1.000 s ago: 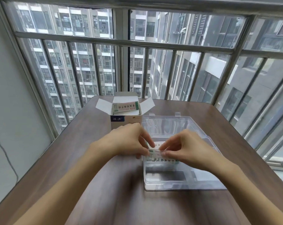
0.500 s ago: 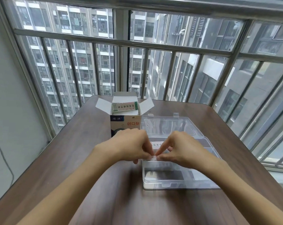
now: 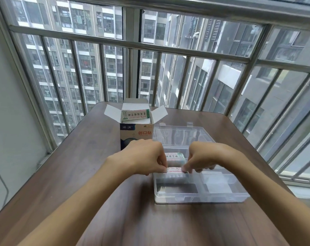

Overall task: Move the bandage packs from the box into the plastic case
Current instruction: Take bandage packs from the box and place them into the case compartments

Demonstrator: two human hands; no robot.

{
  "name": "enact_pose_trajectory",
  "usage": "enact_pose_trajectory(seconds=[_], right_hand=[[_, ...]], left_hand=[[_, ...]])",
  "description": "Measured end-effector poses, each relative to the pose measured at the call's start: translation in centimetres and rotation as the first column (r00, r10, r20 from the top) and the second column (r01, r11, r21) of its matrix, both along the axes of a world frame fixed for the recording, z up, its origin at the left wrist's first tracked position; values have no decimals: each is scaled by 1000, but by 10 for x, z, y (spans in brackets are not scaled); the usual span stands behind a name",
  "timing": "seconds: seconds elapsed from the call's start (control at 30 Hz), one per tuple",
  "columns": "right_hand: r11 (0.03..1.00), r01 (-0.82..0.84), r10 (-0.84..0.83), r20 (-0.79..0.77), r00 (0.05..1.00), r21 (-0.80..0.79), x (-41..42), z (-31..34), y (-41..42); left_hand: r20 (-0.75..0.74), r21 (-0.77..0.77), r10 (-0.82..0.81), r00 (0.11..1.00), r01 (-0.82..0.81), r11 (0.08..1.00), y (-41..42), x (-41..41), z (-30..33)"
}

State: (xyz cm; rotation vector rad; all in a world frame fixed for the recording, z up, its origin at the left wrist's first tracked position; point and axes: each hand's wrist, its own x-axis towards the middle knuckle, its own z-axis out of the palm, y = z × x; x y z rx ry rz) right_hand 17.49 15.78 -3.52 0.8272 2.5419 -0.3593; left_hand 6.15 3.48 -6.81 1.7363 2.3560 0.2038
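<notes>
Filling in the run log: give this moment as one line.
left hand: pinches bandage pack | right hand: pinches same pack | pack: over plastic case | box: open, packs inside

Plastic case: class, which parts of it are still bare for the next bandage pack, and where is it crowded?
Plastic case: its near compartments by the front wall look bare. Crowded behind: both hands, left and right, pinch a bandage pack there, with another pack beyond.

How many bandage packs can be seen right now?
3: one pack in the open box, one lying in the plastic case, one held over the case by the left hand and right hand. More may be hidden in the box.
</notes>
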Motion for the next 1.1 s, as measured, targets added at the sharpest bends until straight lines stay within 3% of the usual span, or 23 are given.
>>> enact_pose_trajectory(seconds=[0.1, 0.23, 0.37, 0.57, 0.73, 0.87, 0.97, 1.03, 1.1], right_hand=[[998, 35, -37, -22, 999, -59, 4, 3, 5], [997, -14, 18, -65, 998, 71, 4, -2, 4], [983, -53, 91, -209, 974, 178, 4, -6, 3], [990, -138, 142, -185, 972, 33, 10, -10, 0], [985, -169, 150, -312, 938, -33, 13, 14, 4], [965, -253, 175, -541, 823, -72, 2, 47, 3], [974, -225, 172, -705, 688, 18, -28, 53, -3], [972, -196, 229, -739, 634, 133, -52, 49, -7], [957, -163, 288, -739, 609, 239, -75, 42, -9]], left_hand=[[24, -3, 0, 1000, 0, 1000, 1, -1, 0], [55, -10, 0, 998, 0, 1000, 0, -2, 1], [68, -15, -12, 998, 13, 1000, 0, -3, -1], [95, -26, -11, 995, 13, 1000, 0, -2, 1], [210, -31, -24, 977, 31, 999, -3, -6, 7], [436, 111, -33, 899, -17, 994, -20, -29, 28], [541, 256, 9, 841, -175, 951, -38, -49, 45], [549, 412, 61, 833, -334, 847, -44, -59, 48], [451, 550, 212, 867, -457, 699, -43, -69, 45]])
